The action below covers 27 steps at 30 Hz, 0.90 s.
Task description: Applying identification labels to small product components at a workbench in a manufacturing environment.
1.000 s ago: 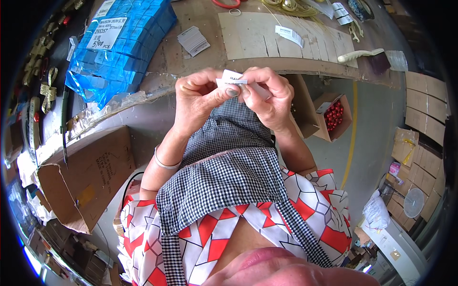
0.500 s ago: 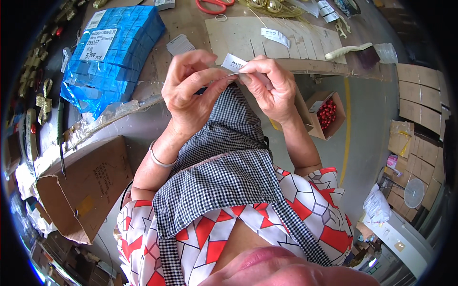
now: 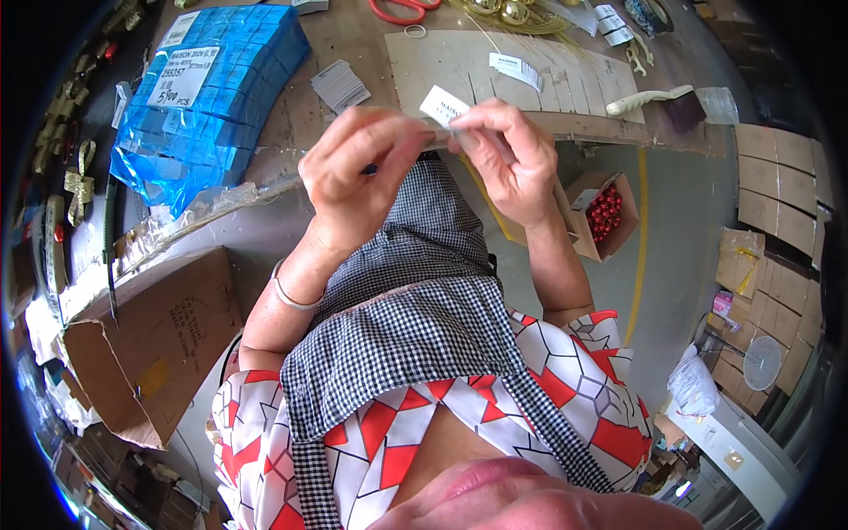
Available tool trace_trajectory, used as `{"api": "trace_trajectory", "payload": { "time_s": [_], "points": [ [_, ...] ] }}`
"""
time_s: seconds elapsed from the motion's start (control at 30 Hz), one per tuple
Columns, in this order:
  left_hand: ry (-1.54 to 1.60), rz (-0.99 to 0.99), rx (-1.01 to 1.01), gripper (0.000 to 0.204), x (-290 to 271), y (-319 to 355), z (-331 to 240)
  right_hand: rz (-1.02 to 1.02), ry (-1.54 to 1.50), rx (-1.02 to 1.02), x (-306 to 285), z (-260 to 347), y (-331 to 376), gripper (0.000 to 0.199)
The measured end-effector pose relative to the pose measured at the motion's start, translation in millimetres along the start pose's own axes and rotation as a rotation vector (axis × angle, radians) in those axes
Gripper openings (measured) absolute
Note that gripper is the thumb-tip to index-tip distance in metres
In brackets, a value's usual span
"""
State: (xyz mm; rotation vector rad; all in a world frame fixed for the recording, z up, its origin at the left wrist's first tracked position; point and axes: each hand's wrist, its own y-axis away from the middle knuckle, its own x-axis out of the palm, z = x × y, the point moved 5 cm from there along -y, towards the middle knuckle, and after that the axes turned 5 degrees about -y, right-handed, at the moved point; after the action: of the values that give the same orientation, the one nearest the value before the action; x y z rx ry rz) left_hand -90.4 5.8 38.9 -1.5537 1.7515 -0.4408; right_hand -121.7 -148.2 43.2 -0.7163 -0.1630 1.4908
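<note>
A small white printed tag [image 3: 443, 104] stands up from the fingertips of my right hand [image 3: 515, 162], which pinches it at its lower edge. Close by on the left, my left hand [image 3: 355, 172] has thumb and fingers drawn together in a pinch. Motion smears those fingertips, and what lies between them is too small to make out. Both hands are raised at the table's near edge, above my checked apron [image 3: 424, 212]. Beyond my left hand lies a stack of white cards [image 3: 341, 86]. A fanned row of similar tags [image 3: 516, 68] rests on a cardboard sheet [image 3: 424, 66].
A blue plastic-wrapped pack [image 3: 221, 79] takes up the table's left. Red scissors [image 3: 402, 9], gold baubles [image 3: 512, 11] and a cream-handled brush [image 3: 649, 100] lie farther back. Below stand a brown carton [image 3: 159, 344] and a box of red berries [image 3: 605, 214].
My hands have drawn slightly apart, the right one shifting a little to the right with the tag. The left fingertips have closed together and blurred.
</note>
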Motion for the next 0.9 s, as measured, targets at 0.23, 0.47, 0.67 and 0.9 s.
{"api": "trace_trajectory", "payload": {
  "time_s": [0.23, 0.47, 0.67, 0.9],
  "points": [
    [0.037, 0.073, -0.252, 0.017, -8, 1, 29, -0.150, 0.253, 0.224, -56, -65, -23, 0.013],
    [-0.108, 0.032, -0.326, 0.013, -35, 9, 53, 0.024, 0.681, 0.240, -68, -86, -30, 0.019],
    [-0.247, 0.024, -0.429, 0.018, -43, 10, 60, 0.043, 0.651, 0.172, -75, -94, -25, 0.025],
    [-0.264, 0.030, -0.318, 0.026, -37, -1, 59, 0.023, 0.747, 0.049, -69, -93, -26, 0.030]
  ]
}}
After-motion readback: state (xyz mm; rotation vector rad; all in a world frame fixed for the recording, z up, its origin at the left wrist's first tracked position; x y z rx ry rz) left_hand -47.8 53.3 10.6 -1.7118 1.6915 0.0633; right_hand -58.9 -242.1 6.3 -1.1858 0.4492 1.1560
